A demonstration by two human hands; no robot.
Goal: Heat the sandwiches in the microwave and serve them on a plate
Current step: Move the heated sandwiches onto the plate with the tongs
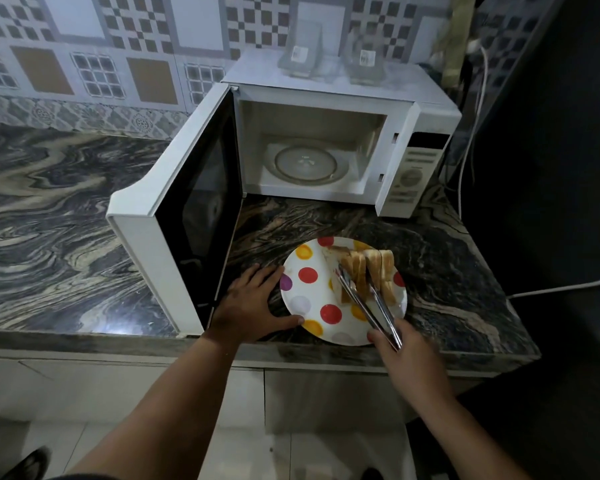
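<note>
Right now the polka-dot plate [312, 299] sits on the marbled counter [66, 216] just in front of the white microwave [326, 140], near the counter's front edge. On the plate's right half stand the sandwiches [368, 270], toasted slices leaning together on edge, with another piece lying flat at the far rim.

The left hand [253, 303] lies flat on the counter at the plate's left side, its fingers [271, 271] straight and spread, thumb tip touching the plate's near-left rim and the index finger reaching the rim further up. It grips nothing.

The right hand [402, 344] holds a pair of metal tongs [368, 303] by their hinged end, fingers curled round the handle, over the plate's near-right rim. The 2 tong arms run up and to the left across the plate and straddle the nearer group of slices, 1 arm on each side; whether the tips are pressing the bread cannot be told from the blur.

The microwave door [191, 209] is swung fully open to the left, its dark window facing right. Inside, the glass turntable [305, 164] is bare. The control panel [414, 174] with its dial is on the right of the oven. 2 clear containers [333, 53] with labels stand on top of the oven, against the patterned tile wall [118, 46]. White cables [475, 133] hang at the right.
</note>
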